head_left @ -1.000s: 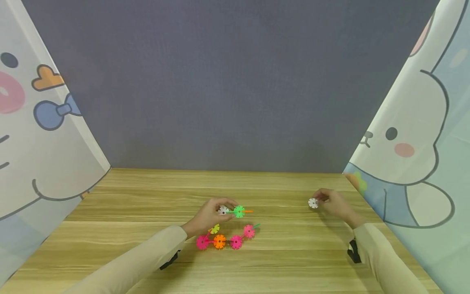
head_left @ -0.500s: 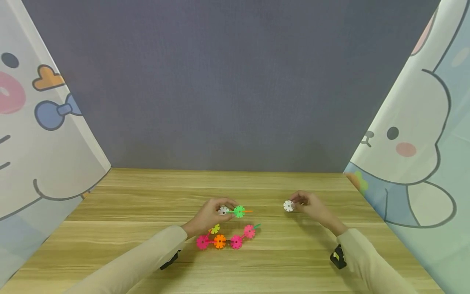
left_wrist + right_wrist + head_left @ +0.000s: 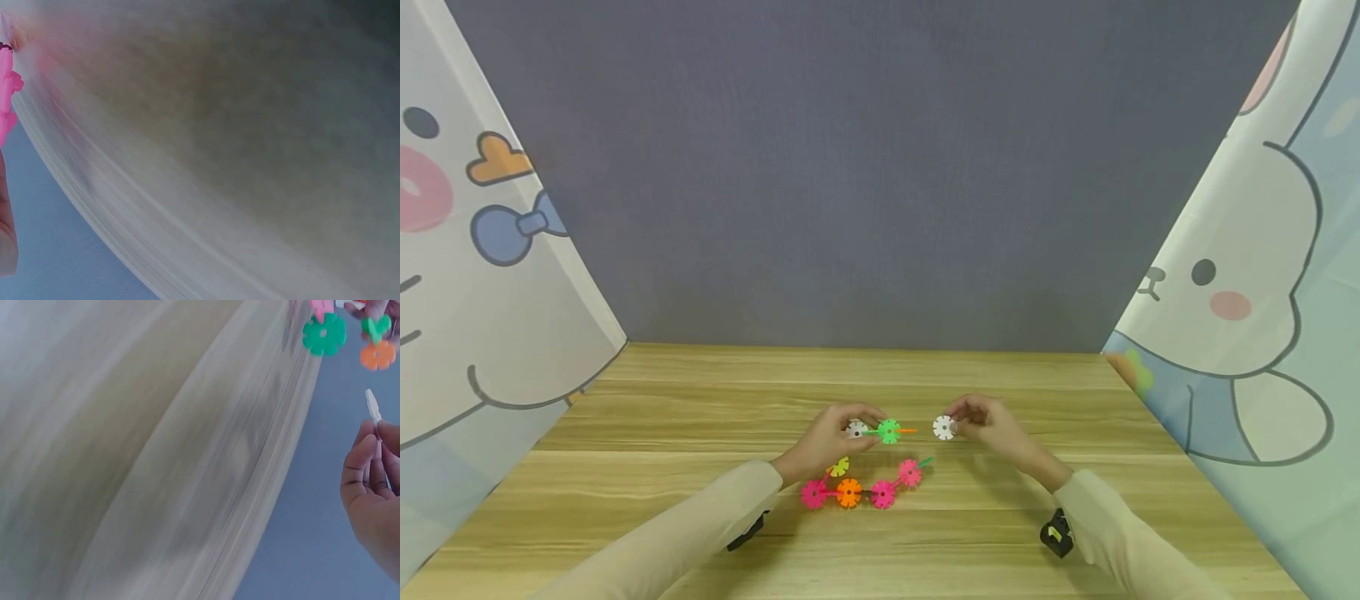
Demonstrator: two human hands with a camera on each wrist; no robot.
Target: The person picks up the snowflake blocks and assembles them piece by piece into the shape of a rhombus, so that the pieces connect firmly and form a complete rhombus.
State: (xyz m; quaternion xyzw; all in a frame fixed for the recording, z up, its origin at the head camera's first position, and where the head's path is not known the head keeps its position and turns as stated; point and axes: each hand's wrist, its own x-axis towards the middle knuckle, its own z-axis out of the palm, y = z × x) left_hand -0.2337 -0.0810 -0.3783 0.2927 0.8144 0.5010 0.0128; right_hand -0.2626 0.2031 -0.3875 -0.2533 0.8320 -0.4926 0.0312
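Observation:
In the head view my left hand (image 3: 823, 442) grips a short string of slotted snowflake discs: a white disc (image 3: 857, 430), a green disc (image 3: 889, 431) and, seen edge-on, an orange disc (image 3: 907, 431). My right hand (image 3: 1003, 437) pinches one white snowflake disc (image 3: 943, 427) by its edge, a small gap away from the orange one. The right wrist view shows that white disc (image 3: 373, 406) edge-on between thumb and fingers, pointing toward the orange disc (image 3: 377, 355). Fingers of the left hand partly cover its white disc.
Just in front of the hands lies a curved chain of joined discs on the wooden table (image 3: 647, 467): yellow (image 3: 839, 467), pink (image 3: 813, 494), orange (image 3: 848, 492), two more pinks (image 3: 882, 494) and an edge-on green one (image 3: 926, 461). A grey panel (image 3: 865, 183) stands behind.
My right hand has come leftward across the table with the white disc, close to the string in my left hand. The left hand and the chain on the table have stayed put.

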